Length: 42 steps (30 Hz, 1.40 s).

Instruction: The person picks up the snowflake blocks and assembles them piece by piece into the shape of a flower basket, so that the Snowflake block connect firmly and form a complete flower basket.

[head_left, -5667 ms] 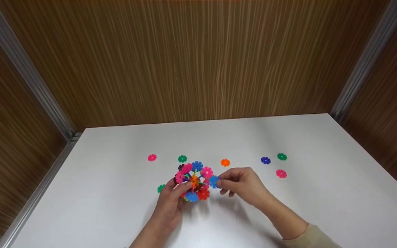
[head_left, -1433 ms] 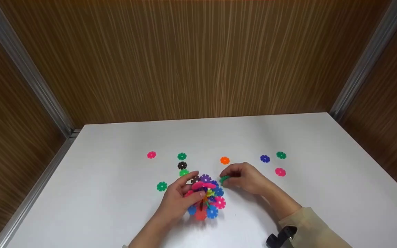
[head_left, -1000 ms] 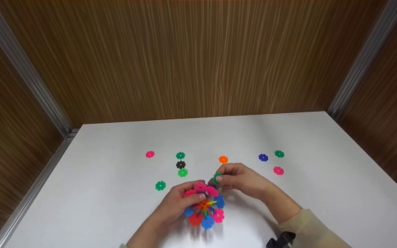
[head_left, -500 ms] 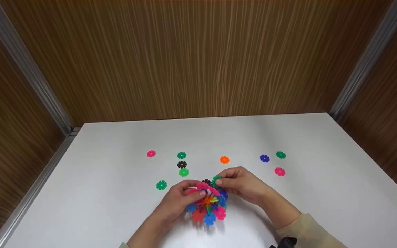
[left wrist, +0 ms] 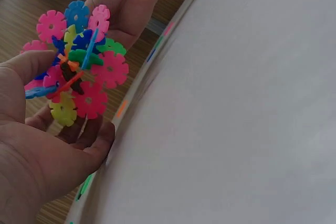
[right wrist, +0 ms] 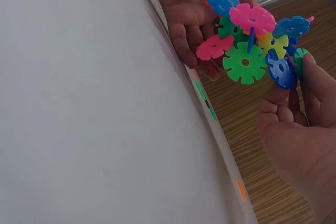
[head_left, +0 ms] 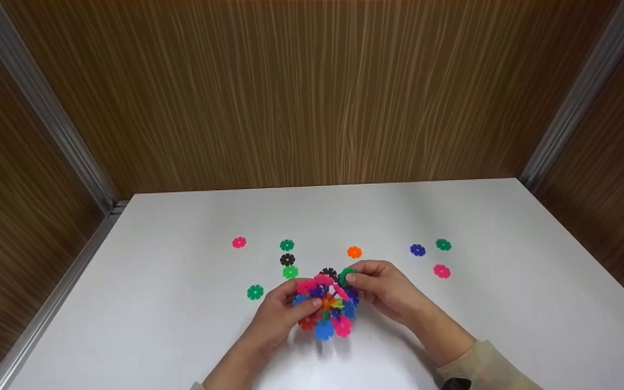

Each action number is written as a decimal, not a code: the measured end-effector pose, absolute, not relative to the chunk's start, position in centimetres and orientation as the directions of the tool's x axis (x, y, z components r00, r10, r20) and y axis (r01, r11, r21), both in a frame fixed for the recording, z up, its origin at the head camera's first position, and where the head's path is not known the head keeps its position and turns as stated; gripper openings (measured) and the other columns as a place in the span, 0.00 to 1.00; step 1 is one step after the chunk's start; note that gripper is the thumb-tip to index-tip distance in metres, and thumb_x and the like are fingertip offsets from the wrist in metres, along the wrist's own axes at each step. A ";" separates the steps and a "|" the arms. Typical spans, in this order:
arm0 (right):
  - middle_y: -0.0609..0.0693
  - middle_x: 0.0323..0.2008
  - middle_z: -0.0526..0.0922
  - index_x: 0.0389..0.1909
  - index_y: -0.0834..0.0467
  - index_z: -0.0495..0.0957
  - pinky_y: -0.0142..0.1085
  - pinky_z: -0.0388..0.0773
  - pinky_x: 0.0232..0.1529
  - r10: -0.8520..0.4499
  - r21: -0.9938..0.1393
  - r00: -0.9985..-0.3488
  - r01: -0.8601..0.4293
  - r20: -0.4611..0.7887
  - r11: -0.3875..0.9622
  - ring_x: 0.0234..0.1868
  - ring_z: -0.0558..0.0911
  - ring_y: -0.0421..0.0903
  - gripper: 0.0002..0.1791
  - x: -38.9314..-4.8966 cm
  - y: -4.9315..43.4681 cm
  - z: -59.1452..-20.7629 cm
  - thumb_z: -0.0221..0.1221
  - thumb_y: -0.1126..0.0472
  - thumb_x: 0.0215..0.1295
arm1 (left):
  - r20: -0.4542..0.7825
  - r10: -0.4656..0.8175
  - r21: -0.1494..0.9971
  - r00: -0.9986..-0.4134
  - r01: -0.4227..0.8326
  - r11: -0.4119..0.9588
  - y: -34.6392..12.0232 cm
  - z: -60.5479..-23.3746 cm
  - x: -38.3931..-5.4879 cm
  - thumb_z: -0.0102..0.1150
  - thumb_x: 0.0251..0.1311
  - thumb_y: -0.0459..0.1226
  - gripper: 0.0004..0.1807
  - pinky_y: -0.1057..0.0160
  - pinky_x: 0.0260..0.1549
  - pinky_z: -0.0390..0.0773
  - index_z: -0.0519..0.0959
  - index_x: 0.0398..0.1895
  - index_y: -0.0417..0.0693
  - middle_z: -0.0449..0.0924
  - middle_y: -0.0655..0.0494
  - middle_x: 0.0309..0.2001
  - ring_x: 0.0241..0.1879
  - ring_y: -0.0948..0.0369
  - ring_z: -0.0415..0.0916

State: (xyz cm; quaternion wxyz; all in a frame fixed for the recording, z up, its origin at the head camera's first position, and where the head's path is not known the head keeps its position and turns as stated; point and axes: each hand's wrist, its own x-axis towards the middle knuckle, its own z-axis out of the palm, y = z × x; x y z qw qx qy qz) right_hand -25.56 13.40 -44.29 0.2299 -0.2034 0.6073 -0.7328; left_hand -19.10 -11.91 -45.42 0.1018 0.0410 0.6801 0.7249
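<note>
A ball-like cluster of interlocking snowflake discs (head_left: 325,329) in pink, blue, yellow, green, red and black is held above the table by my left hand (head_left: 279,319). Its thumb presses near the orange centre while the fingers reach behind. In the left wrist view, the fingers support the cluster's pink disc (left wrist: 89,100) from below. My right hand (head_left: 390,290) pinches a dark green snowflake disc (head_left: 345,276) between thumb and fingers at the cluster's upper right. Seen from the right wrist, this green disc (right wrist: 300,60) sits against a dark blue disc (right wrist: 281,70), partly hidden by the thumb.
Loose discs lie across the white table (head_left: 182,227): pink (head_left: 239,242), green (head_left: 287,245), black (head_left: 287,259), light green (head_left: 290,272) and another green (head_left: 255,292) to the left. Orange (head_left: 354,252), dark blue (head_left: 417,249), green (head_left: 443,244) and pink (head_left: 442,271) lie farther right. Wood-patterned panels surround it.
Earliest, my right hand pinched a blue disc at the cluster. Later it held the green disc apart, then brought it left to the cluster's edge. My left hand has turned and slightly raised the cluster.
</note>
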 end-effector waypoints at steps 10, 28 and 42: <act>0.47 0.42 0.89 0.45 0.54 0.90 0.31 0.83 0.49 -0.644 -0.972 -0.761 0.081 0.082 -0.219 0.43 0.84 0.42 0.12 -25.3 13.4 -44.3 0.58 0.67 0.79 | -0.057 0.156 0.951 -0.986 -0.101 -0.293 -12.0 -45.3 -19.2 0.74 0.66 0.37 0.30 0.57 0.59 0.82 0.75 0.68 0.41 0.82 0.46 0.61 0.61 0.51 0.81; 0.48 0.48 0.90 0.47 0.51 0.91 0.37 0.84 0.54 -0.666 -0.982 -0.736 0.008 0.121 -0.187 0.48 0.86 0.45 0.14 -25.1 13.8 -42.9 0.58 0.67 0.78 | 0.030 0.250 0.909 -0.968 -0.078 -0.410 -12.5 -45.2 -18.8 0.69 0.66 0.29 0.25 0.57 0.59 0.83 0.76 0.65 0.43 0.82 0.44 0.54 0.56 0.50 0.83; 0.59 0.46 0.89 0.54 0.63 0.87 0.43 0.84 0.58 -0.629 -0.956 -0.761 -0.280 0.161 0.094 0.50 0.88 0.53 0.12 -25.2 13.1 -38.8 0.65 0.64 0.75 | 0.152 0.299 0.988 -0.942 0.143 -0.049 -12.1 -44.5 -18.4 0.76 0.62 0.32 0.29 0.58 0.59 0.82 0.75 0.64 0.47 0.87 0.46 0.51 0.54 0.49 0.82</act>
